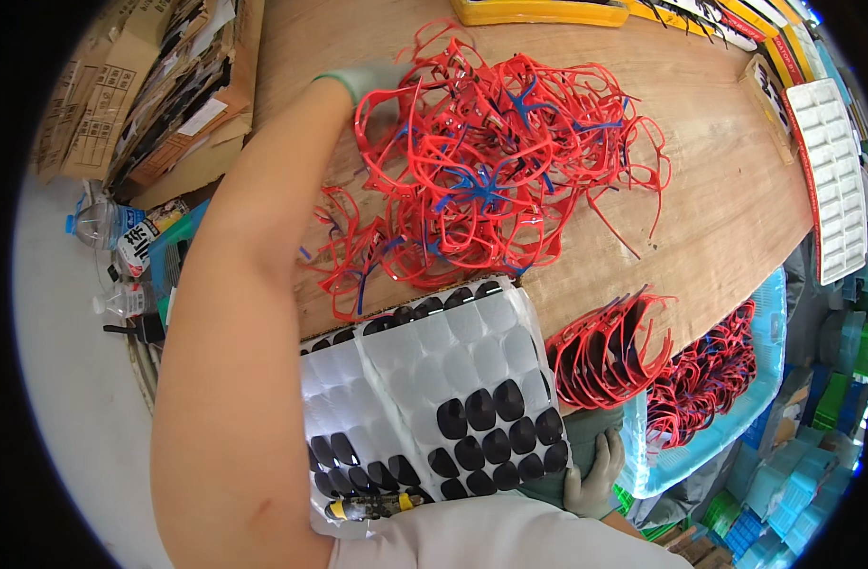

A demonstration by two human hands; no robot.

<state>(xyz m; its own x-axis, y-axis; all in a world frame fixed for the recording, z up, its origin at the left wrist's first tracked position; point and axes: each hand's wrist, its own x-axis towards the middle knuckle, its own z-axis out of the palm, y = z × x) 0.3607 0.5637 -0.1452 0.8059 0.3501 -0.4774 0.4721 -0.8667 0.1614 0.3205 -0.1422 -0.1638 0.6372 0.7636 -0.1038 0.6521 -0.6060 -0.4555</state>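
Two gloved hands, split up: L hand (379,78) at the left side of the red frame pile (510,156), R hand (593,479) low, just off the near edge of the worktop (709,190).
L fingers: mostly lost behind rims, so can't tell how wide they are or if they've got hold of anything.
R fingers: loosely bent by green cloth (546,488), no frame seen in them; can't tell if they pinch the fabric.
Red pile: mid-worktop, spreading twd the far edge, temples knotted, blue bits poking thru. Main risk imo: a quick tug on one brings hooked neighbours along, maybe bends a temple. Gloves could snag too.
Lens tray (434,360): near edge, pile's fringe right up against it. A dragged clump might sweep over & scratch or unseat dark lenses (496,446).
Yellow-black tool (372,505): at the tray's near edge, close to the torso; a lean-in could knock it off.
Stacked frames (605,351): near edge, just R of the tray, nested tight; a wrist bump could topple the lot.
Blue basket (676,469): off the worktop's near-right edge, heaped w/ more red frames; tangling & rubbing likely, esp if it's jolted.
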